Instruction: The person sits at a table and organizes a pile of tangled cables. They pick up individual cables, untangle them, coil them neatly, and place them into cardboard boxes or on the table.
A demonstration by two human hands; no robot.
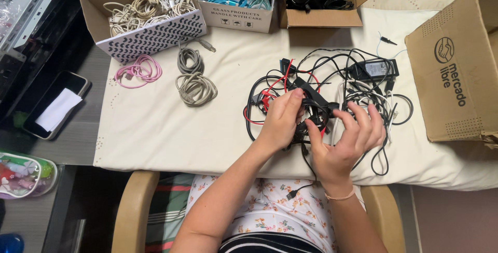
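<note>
Both hands work the tangle of black and red cables (pixel 321 97) mid-frame: my left hand (pixel 282 115) pinches a black cable, my right hand (pixel 347 136) spreads open-fingered beside it. Coiled grey cables (pixel 193 79) and a pink one (pixel 137 70) lie left; cardboard box (pixel 456 61) crowds the right. Tangle sprawls sideways, no clear direction.

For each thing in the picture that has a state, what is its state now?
Left hand: gripping the black cable tangle.
Right hand: fingers spread on the tangle.
Pink cable: coiled.
Grey cables: coiled.
Three boxes: open, holding cables.
Phone: screen dark.
</note>
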